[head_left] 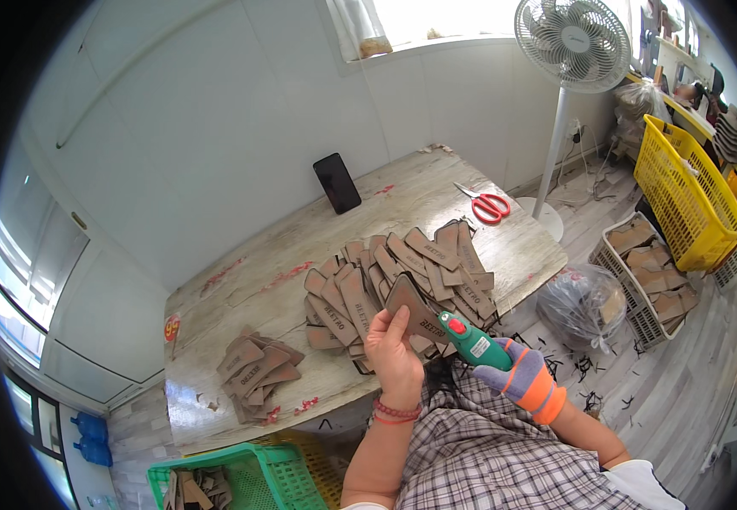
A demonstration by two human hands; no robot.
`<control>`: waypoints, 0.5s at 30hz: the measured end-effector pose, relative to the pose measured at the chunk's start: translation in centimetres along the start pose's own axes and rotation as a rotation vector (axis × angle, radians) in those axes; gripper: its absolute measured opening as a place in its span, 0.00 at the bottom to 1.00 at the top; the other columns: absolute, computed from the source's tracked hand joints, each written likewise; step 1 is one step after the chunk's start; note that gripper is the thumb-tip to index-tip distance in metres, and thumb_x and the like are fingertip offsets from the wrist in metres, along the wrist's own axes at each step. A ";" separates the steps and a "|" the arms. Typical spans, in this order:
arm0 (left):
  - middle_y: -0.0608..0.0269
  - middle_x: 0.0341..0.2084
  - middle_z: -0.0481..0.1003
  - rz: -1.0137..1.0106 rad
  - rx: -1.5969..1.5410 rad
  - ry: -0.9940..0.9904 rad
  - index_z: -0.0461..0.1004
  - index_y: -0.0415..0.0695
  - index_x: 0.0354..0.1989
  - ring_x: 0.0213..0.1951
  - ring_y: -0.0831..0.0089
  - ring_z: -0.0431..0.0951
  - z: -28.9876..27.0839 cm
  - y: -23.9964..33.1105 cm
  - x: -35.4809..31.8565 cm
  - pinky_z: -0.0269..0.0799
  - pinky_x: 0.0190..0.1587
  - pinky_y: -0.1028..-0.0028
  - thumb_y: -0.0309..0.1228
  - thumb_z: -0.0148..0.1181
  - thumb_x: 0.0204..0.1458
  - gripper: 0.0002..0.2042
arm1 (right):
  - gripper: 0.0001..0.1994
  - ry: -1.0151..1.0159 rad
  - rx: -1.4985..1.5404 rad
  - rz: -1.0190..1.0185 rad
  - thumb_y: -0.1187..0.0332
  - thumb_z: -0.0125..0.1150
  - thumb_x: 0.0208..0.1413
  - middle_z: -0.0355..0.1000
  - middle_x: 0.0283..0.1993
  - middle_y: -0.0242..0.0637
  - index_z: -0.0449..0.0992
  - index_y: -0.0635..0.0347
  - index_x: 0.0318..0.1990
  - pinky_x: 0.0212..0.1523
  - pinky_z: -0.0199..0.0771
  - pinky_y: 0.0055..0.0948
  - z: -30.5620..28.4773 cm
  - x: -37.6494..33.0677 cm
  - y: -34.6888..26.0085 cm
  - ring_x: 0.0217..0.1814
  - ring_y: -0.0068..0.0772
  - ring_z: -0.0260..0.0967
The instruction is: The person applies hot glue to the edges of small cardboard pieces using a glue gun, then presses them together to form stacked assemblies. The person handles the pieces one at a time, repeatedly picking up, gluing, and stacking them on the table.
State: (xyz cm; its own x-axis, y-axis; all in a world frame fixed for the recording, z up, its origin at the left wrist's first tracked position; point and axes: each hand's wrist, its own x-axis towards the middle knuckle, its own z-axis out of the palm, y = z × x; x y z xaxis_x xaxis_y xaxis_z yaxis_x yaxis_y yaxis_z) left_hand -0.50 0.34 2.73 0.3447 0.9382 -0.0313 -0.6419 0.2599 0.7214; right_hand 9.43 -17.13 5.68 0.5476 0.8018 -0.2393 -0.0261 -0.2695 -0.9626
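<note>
Left hand (392, 344) gripping a brown leather piece (412, 308), gloved right hand (523, 380) clasping a green power tool (473, 341) against it, leather pile (402, 276) just beyond.

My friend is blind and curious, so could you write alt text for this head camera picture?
Seen from above, a person's bare left hand holds a brown leather piece while the gloved right hand presses a green handheld cutter to it. Behind them, a worn table carries piles of similar pieces, red scissors and a black phone.
</note>
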 end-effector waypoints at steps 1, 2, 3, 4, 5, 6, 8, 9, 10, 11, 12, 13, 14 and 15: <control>0.66 0.31 0.78 -0.008 -0.016 0.004 0.73 0.44 0.33 0.33 0.79 0.76 0.1 -0.2 0.0 0.71 0.39 0.78 0.22 0.63 0.53 0.04 | 0.26 -0.008 0.015 0.000 0.63 0.72 0.49 0.74 0.31 0.29 0.70 0.66 0.52 0.25 0.69 0.18 0.0 0.0 0.1 0.25 0.15 0.68; 0.66 0.31 0.78 -0.016 -0.032 0.008 0.73 0.44 0.33 0.32 0.78 0.76 0.2 -0.3 0.0 0.71 0.39 0.78 0.23 0.63 0.52 0.04 | 0.26 -0.008 0.021 -0.007 0.63 0.72 0.49 0.74 0.31 0.29 0.70 0.66 0.52 0.25 0.69 0.18 0.0 0.0 0.1 0.25 0.15 0.68; 0.67 0.31 0.78 -0.048 -0.047 0.020 0.74 0.44 0.33 0.32 0.79 0.75 0.3 -0.6 -0.1 0.69 0.38 0.79 0.23 0.63 0.52 0.04 | 0.26 -0.008 0.026 -0.013 0.63 0.72 0.49 0.74 0.32 0.29 0.70 0.66 0.52 0.25 0.69 0.18 0.0 0.0 0.2 0.25 0.15 0.68; 0.67 0.30 0.78 -0.079 -0.061 0.031 0.74 0.44 0.32 0.31 0.80 0.74 0.3 -0.9 -0.1 0.68 0.37 0.80 0.23 0.64 0.52 0.04 | 0.26 -0.008 0.032 -0.019 0.64 0.72 0.49 0.74 0.32 0.29 0.70 0.66 0.52 0.25 0.69 0.18 0.0 0.1 0.3 0.24 0.15 0.68; 0.68 0.30 0.78 -0.111 -0.075 0.043 0.74 0.44 0.32 0.31 0.81 0.74 0.2 -1.2 -0.2 0.66 0.36 0.81 0.23 0.64 0.52 0.04 | 0.26 -0.003 0.041 -0.015 0.64 0.71 0.50 0.74 0.32 0.29 0.70 0.66 0.53 0.25 0.69 0.18 0.0 0.2 0.4 0.24 0.15 0.68; 0.68 0.30 0.78 -0.119 -0.074 0.035 0.74 0.45 0.32 0.30 0.82 0.73 0.2 -1.4 -0.3 0.66 0.35 0.81 0.23 0.64 0.52 0.04 | 0.26 0.002 0.050 -0.011 0.64 0.71 0.50 0.74 0.32 0.29 0.69 0.66 0.53 0.25 0.69 0.18 0.0 0.2 0.5 0.24 0.15 0.68; 0.69 0.30 0.78 -0.137 -0.071 0.019 0.74 0.45 0.32 0.30 0.82 0.73 0.2 -1.7 -0.4 0.65 0.35 0.82 0.24 0.64 0.52 0.04 | 0.26 0.011 0.056 -0.004 0.64 0.71 0.50 0.74 0.33 0.30 0.69 0.67 0.53 0.25 0.69 0.18 0.0 0.3 0.6 0.24 0.15 0.68; 0.69 0.30 0.78 -0.156 -0.067 0.015 0.74 0.45 0.32 0.30 0.82 0.73 0.1 -1.9 -0.6 0.65 0.35 0.82 0.24 0.64 0.52 0.04 | 0.26 0.014 0.053 -0.002 0.65 0.71 0.50 0.74 0.33 0.30 0.69 0.67 0.53 0.25 0.69 0.18 -0.1 0.3 0.7 0.24 0.15 0.68; 0.69 0.30 0.78 -0.173 -0.062 0.010 0.74 0.45 0.32 0.30 0.82 0.73 0.1 -2.0 -0.7 0.65 0.35 0.82 0.24 0.64 0.52 0.04 | 0.26 0.016 0.050 -0.001 0.65 0.71 0.50 0.74 0.33 0.30 0.69 0.67 0.53 0.24 0.69 0.18 -0.1 0.3 0.7 0.24 0.15 0.68; 0.69 0.31 0.78 -0.190 -0.057 0.005 0.74 0.45 0.32 0.30 0.83 0.73 0.1 -2.1 -0.9 0.65 0.35 0.82 0.24 0.64 0.52 0.04 | 0.26 0.020 0.048 -0.006 0.65 0.71 0.50 0.75 0.33 0.30 0.69 0.67 0.53 0.24 0.69 0.18 -0.2 0.3 0.7 0.25 0.15 0.68; 0.69 0.31 0.78 -0.195 -0.059 -0.006 0.74 0.45 0.33 0.31 0.82 0.73 -0.1 -2.3 -1.1 0.65 0.35 0.82 0.24 0.64 0.53 0.04 | 0.26 0.024 0.045 -0.010 0.65 0.71 0.50 0.75 0.33 0.30 0.69 0.67 0.53 0.24 0.69 0.18 -0.3 0.3 0.7 0.25 0.15 0.68; 0.68 0.31 0.78 -0.198 -0.059 -0.018 0.74 0.44 0.33 0.31 0.82 0.73 -0.2 -2.6 -1.4 0.65 0.36 0.82 0.24 0.63 0.53 0.03 | 0.26 0.026 0.043 -0.015 0.65 0.70 0.50 0.75 0.33 0.30 0.69 0.67 0.53 0.24 0.69 0.18 -0.3 0.3 0.7 0.25 0.15 0.68; 0.68 0.31 0.78 -0.200 -0.059 -0.029 0.75 0.44 0.34 0.31 0.82 0.73 -0.3 -2.8 -1.6 0.66 0.36 0.82 0.24 0.63 0.53 0.03 | 0.26 0.026 0.040 -0.020 0.64 0.70 0.50 0.75 0.33 0.31 0.69 0.67 0.54 0.24 0.69 0.18 -0.3 0.4 0.8 0.25 0.15 0.68; 0.68 0.31 0.78 -0.206 -0.054 -0.035 0.75 0.43 0.34 0.31 0.82 0.74 -0.3 -2.9 -1.9 0.66 0.36 0.82 0.24 0.63 0.53 0.03 | 0.26 0.026 0.036 -0.026 0.64 0.70 0.50 0.75 0.33 0.31 0.69 0.67 0.54 0.24 0.69 0.18 -0.3 0.4 0.8 0.25 0.15 0.69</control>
State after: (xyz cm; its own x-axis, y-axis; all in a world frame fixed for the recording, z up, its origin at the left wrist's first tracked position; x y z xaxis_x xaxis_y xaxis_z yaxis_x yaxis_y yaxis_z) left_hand 0.49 -2.13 0.47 0.4956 0.8557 -0.1491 -0.5912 0.4581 0.6638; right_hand 9.89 -17.21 4.85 0.5700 0.7939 -0.2117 -0.0416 -0.2294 -0.9724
